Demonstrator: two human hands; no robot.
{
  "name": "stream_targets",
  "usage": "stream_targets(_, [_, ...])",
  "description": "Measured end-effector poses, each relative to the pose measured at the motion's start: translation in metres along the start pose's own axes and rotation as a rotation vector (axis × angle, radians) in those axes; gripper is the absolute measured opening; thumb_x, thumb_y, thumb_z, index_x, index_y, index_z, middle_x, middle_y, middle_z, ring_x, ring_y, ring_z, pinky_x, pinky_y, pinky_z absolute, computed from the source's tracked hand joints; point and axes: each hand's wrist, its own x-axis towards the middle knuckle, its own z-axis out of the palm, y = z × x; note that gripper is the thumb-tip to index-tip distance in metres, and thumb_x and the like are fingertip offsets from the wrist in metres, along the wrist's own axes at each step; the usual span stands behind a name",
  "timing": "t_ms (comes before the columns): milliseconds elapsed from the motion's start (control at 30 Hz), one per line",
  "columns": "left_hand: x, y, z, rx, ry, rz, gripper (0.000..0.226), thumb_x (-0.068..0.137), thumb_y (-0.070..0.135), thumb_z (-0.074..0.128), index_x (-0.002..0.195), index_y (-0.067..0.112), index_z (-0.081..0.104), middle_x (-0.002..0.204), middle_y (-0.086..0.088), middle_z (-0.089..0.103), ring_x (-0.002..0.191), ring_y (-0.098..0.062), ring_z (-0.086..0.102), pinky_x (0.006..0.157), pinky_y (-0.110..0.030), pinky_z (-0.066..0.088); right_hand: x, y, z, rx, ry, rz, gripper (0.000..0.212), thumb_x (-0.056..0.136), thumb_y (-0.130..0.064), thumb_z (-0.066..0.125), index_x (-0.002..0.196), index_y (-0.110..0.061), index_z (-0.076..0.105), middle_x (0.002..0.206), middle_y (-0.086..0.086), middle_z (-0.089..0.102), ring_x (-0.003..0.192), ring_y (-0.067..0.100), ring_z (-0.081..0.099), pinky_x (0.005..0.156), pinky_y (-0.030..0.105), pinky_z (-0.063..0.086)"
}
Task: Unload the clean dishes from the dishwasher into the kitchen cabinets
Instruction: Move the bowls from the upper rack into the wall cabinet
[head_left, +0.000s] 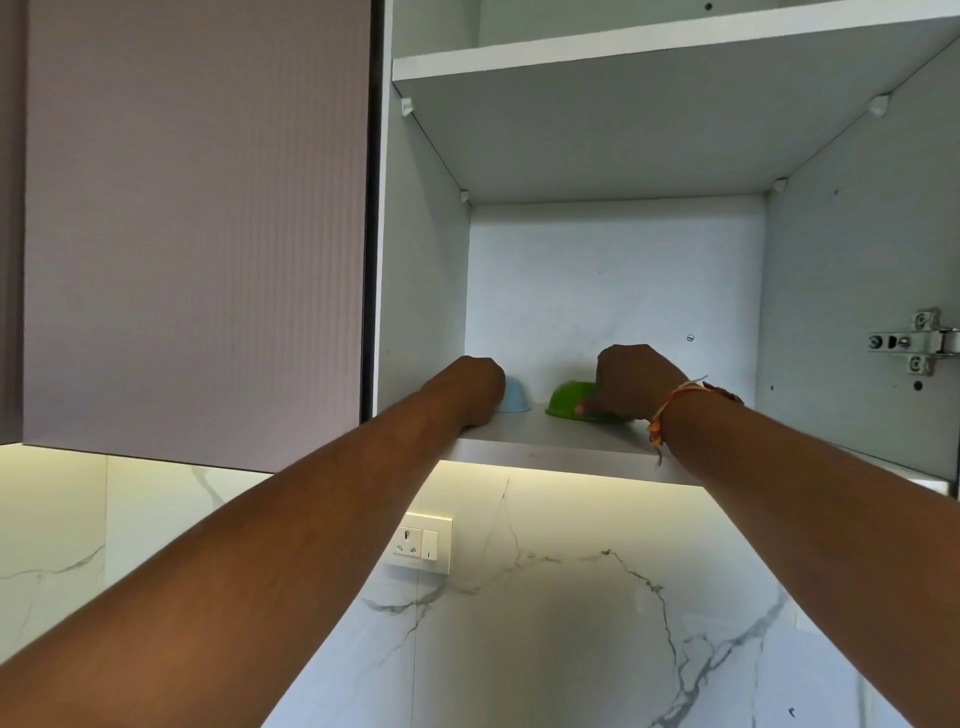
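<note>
Both my arms reach up into an open white wall cabinet. On its bottom shelf (550, 439) two bowls lie upside down: a light blue bowl (515, 396) on the left and a green bowl (569, 399) on the right. My left hand (475, 387) is curled at the blue bowl's left side and hides much of it. My right hand (631, 382) grips the right side of the green bowl, its thumb lying along the rim. A thread bracelet circles my right wrist.
A closed mauve cabinet door (197, 228) hangs to the left. An upper white shelf (649, 44) spans the cabinet above. A metal hinge (917, 340) sits on the right wall. Below are a marble backsplash (571, 623) and a wall socket (422, 543).
</note>
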Motion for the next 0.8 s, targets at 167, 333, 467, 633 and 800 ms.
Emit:
stream_targets(167, [0.006,0.0,0.003,0.028,-0.073,0.001,0.031,0.098,0.012,0.049,0.127,0.005,0.059,0.132,-0.013,0.057,0.119,-0.03,0.055,0.097,-0.03,0.041,0.006,-0.001,0.006,-0.008,-0.088,-0.091,0.033,0.094,-0.034,0.062,0.113,-0.007,0.068,0.116,0.011,0.066,0.108,0.028,0.061,0.09,0.031,0.048])
stream_targets(333, [0.014,-0.001,0.008,0.046,-0.066,-0.008,0.031,0.097,0.013,0.052,0.126,0.006,0.059,0.129,-0.013,0.06,0.116,-0.03,0.058,0.095,-0.031,0.045,0.009,0.001,0.007,0.028,-0.091,-0.104,0.026,0.096,-0.025,0.057,0.114,-0.011,0.07,0.118,0.01,0.066,0.11,0.028,0.06,0.091,0.031,0.046])
stream_targets(467, [0.013,-0.004,0.011,0.046,-0.055,-0.014,0.029,0.094,0.013,0.055,0.123,0.008,0.061,0.124,-0.012,0.062,0.112,-0.029,0.059,0.094,-0.033,0.049,0.005,0.0,0.003,0.051,-0.098,-0.114,0.026,0.095,-0.026,0.06,0.115,-0.013,0.07,0.121,0.009,0.065,0.112,0.027,0.059,0.09,0.027,0.042])
stream_targets(633, [0.0,-0.002,0.0,-0.057,0.088,-0.007,0.028,0.097,0.027,0.053,0.116,0.01,0.063,0.118,-0.013,0.063,0.106,-0.029,0.059,0.089,-0.038,0.052,-0.015,-0.002,-0.019,0.044,-0.047,-0.073,0.04,0.097,-0.042,0.056,0.116,-0.01,0.069,0.122,0.009,0.063,0.114,0.028,0.057,0.09,0.029,0.043])
stream_targets(800, [-0.034,0.006,-0.017,-0.15,0.189,0.051,0.036,0.097,0.045,0.048,0.115,0.017,0.063,0.115,-0.005,0.064,0.104,-0.025,0.059,0.089,-0.043,0.051,-0.058,0.0,-0.039,0.014,0.135,0.006,0.053,0.096,-0.056,0.049,0.111,-0.008,0.067,0.113,0.011,0.067,0.106,0.03,0.061,0.087,0.035,0.049])
